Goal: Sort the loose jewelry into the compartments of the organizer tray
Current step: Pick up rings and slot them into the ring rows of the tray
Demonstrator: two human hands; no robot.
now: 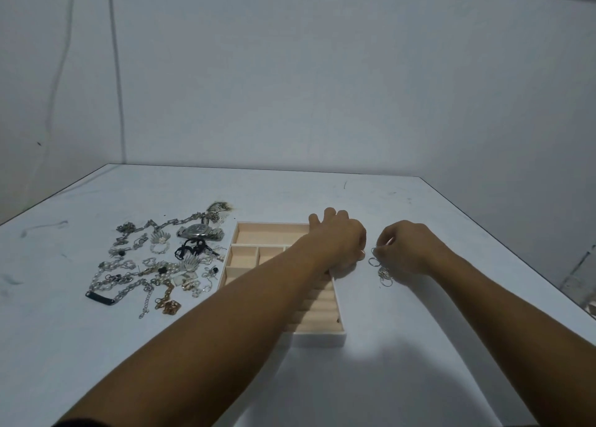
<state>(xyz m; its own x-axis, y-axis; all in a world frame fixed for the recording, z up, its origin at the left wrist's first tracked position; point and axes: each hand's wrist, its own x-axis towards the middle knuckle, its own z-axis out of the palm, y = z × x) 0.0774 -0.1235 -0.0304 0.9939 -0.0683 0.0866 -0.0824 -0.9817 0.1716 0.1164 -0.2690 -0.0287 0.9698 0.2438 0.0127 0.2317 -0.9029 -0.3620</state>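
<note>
Your left hand (338, 239) curls over the right rim of the beige-lined white organizer tray (319, 338), grip unclear. At the tray's 3 o'clock your right hand (409, 246) pinches small silver wire rings (383, 273); tangled metal jewelry (151, 265) lies at 9 o'clock.

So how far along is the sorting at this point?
Barely begun. Done: nothing visible; the tray compartments in view look bare. In hand: the right hand seems to pinch rings lying right of the tray, with the left hand beside it over the tray's edge. Left: the whole pile left of the tray.
</note>
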